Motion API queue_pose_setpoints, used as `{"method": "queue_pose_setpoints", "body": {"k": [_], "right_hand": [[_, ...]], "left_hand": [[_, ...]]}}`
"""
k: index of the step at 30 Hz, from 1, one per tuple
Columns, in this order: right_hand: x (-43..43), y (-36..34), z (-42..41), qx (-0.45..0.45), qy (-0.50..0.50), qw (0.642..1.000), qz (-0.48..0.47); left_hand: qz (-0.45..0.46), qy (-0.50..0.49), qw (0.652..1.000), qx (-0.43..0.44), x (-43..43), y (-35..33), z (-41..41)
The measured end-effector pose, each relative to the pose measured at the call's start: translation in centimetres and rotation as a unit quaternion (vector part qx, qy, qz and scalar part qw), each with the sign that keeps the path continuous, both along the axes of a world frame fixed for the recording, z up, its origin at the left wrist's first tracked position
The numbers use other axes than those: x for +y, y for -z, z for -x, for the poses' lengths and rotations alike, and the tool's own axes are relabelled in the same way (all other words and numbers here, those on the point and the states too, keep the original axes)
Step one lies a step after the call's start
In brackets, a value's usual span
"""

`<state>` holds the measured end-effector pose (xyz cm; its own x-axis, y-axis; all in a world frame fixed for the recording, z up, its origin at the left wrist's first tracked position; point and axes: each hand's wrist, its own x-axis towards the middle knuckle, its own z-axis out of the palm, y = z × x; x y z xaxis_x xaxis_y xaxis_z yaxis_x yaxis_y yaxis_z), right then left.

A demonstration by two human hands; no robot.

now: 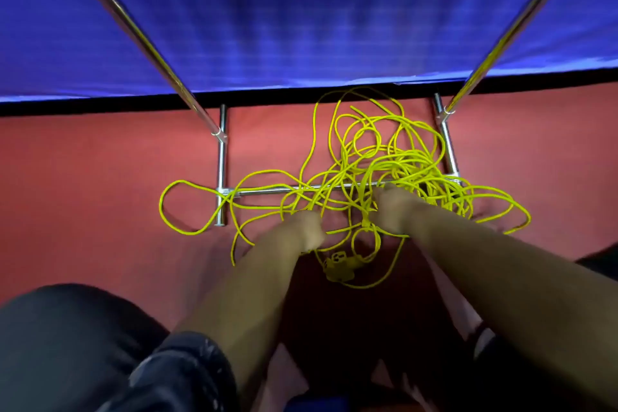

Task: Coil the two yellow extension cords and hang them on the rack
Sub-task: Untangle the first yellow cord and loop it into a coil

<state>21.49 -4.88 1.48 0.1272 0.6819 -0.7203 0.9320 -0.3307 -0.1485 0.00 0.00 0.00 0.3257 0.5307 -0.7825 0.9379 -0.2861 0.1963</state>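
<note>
— Where do the cords (414, 164) lie?
— Tangled mid-frame, sprawling left-to-right over the base bar of the rack (267, 191).
— The grips?
— The left hand (302, 231) curls round strands; the right hand (396, 211) is blurred, cannot tell.

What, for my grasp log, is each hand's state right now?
Left hand: fingers curled, gripping a strand of the yellow cords.
Right hand: reaching into the tangle; blurred, grip cannot be told.

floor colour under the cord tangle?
Plain red: the floor beneath the cords. Head view, the only one, shows it clearly.
</note>
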Motion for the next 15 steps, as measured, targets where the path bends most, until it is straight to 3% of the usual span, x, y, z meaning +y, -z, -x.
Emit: {"method": "queue_pose_setpoints", "body": {"k": [3,8,15], "right_hand": [[-0.9,2.2,0.7,-0.009,-0.014,0.999,0.041],[-4.0,7.7,1.4,-0.019,-0.057,0.995,0.078],[-5.2,5.5,1.0,0.047,-0.024,0.997,0.053]], "left_hand": [[0.007,0.0,1.0,0.008,-0.7,2.5,-0.7],[0.042,0.009,0.998,-0.056,-4.4,4.1,-3.0],[0.009,-0.038,0.998,-0.046,-6.9,5.5,-4.6]]}}
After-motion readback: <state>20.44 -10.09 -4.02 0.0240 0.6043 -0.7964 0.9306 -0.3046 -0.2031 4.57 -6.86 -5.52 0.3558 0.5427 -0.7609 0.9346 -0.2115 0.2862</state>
